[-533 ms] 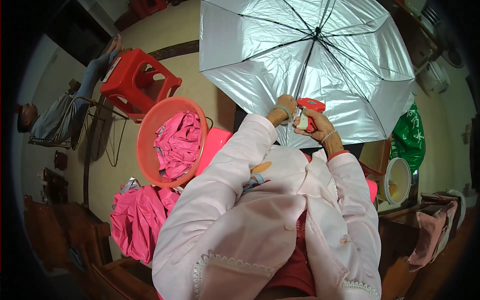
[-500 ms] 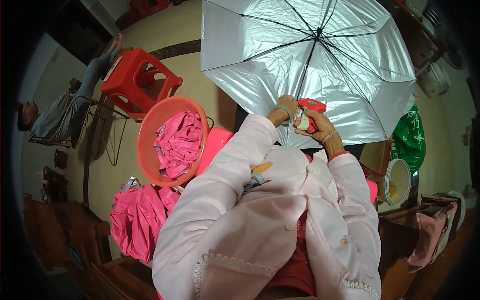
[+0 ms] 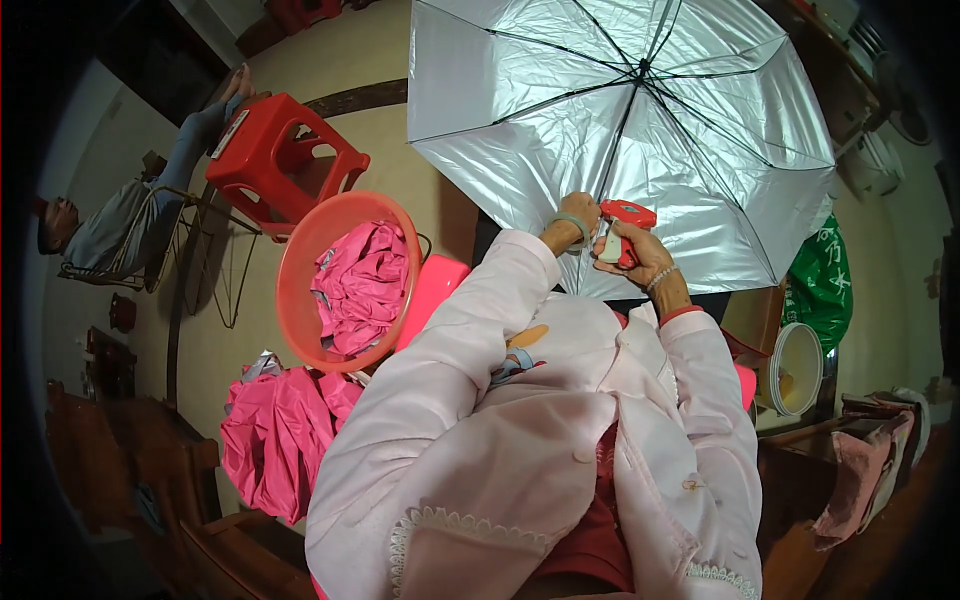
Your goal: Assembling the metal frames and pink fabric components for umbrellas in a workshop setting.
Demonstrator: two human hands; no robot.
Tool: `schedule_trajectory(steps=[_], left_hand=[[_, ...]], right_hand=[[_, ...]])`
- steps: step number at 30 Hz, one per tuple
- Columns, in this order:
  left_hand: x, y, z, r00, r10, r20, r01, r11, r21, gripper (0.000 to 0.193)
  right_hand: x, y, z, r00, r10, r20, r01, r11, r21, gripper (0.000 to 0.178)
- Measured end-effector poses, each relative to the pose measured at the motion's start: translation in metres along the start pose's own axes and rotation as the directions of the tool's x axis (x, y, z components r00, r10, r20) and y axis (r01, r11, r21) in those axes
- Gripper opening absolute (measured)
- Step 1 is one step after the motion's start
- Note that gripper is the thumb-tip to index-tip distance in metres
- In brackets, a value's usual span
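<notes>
Umbrella (image 3: 640,130) spread open in front of the lap, its silver inner side and dark ribs exposed. Red stool (image 3: 290,165) and orange basin (image 3: 297,285) of pink fabric (image 3: 362,285) seen to its left. Left hand (image 3: 576,212) curled at the near panels; what is pinched cannot be told. By the right hand (image 3: 642,256), just beside, a red-and-white handheld tool (image 3: 628,212) is grasped.

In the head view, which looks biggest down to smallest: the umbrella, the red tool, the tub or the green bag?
1. Umbrella, even cut off at the top
2. Tub
3. Green bag
4. Red tool, partly covered
</notes>
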State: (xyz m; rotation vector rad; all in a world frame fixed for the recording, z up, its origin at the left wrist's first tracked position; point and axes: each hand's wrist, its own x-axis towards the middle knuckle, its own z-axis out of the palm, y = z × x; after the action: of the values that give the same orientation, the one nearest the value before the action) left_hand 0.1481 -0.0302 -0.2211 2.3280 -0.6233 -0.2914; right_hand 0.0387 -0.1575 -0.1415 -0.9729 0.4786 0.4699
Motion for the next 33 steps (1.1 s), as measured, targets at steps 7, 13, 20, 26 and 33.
schedule_trajectory(steps=[7, 13, 20, 26, 33], left_hand=[[-0.004, 0.014, -0.005, 0.980, -0.200, -0.020, 0.176, 0.901, -0.397, 0.020], [-0.010, 0.018, -0.009, 0.971, -0.240, 0.020, 0.218, 0.843, -0.492, 0.020], [-0.008, 0.019, -0.007, 0.970, -0.243, 0.019, 0.217, 0.823, -0.525, 0.019], [-0.005, 0.021, -0.013, 0.945, -0.321, 0.068, 0.318, 0.844, -0.432, 0.023], [0.007, 0.001, 0.007, 0.971, 0.236, -0.022, -0.183, 0.806, 0.563, 0.013]], right_hand=[[0.005, 0.003, -0.006, 1.000, -0.004, 0.016, 0.004, 1.000, 0.003, 0.024], [0.002, 0.004, -0.001, 1.000, -0.002, -0.006, 0.002, 1.000, 0.009, 0.026], [0.004, 0.003, -0.007, 0.999, -0.012, 0.046, 0.012, 1.000, -0.016, 0.026], [0.013, 0.001, -0.015, 0.997, 0.004, 0.073, -0.004, 1.000, 0.004, 0.028], [0.005, 0.001, 0.000, 0.999, -0.002, 0.052, 0.000, 1.000, 0.028, 0.031]])
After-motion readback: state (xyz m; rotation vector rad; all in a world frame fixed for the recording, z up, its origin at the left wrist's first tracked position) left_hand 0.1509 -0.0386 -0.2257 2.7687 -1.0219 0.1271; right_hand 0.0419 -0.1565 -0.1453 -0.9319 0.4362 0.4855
